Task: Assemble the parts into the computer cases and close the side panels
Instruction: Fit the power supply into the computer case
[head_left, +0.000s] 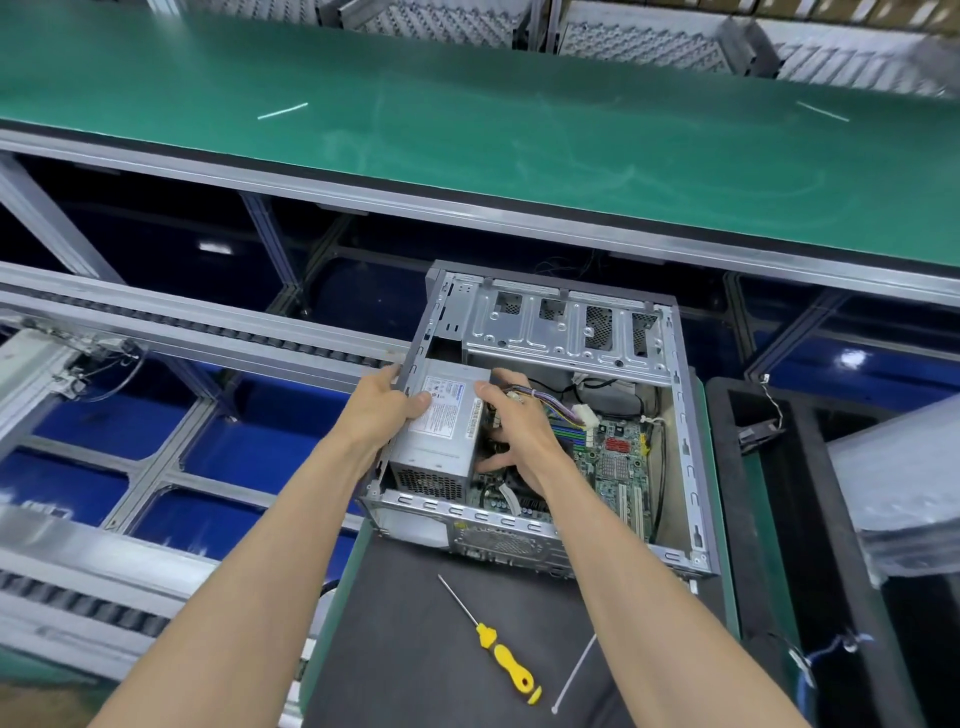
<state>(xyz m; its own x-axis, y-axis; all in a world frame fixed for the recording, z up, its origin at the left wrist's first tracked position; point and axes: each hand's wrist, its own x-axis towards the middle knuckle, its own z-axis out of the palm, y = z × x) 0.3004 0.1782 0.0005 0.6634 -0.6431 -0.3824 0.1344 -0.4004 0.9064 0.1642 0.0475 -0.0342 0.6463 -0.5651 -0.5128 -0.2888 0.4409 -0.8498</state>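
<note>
Nearest the viewer, a yellow-handled screwdriver (498, 650) and a white cable tie (574, 673) lie apart on the dark mat (415, 649) of the desk, with bare mat around both. Beyond them the computer case (691, 457) lies on its side, side panel off, its open face upward and its near metal edge just past the screwdriver tip. The left hand (382, 410) reaches over the case's left wall, its grip curled on the left side of the grey power supply (447, 431), thumb on the label. The right hand (514, 431) has fingers on the unit's right top edge and thumb low beside it; how firmly this grip closes is hard to judge. The power supply sits in the near-left corner, touching the left wall. To its right lie the motherboard (613, 457) and coloured wires (561, 410); the drive cage (561, 327) spans the far edge. Farther off, a green conveyor belt (467, 130) runs across
</note>
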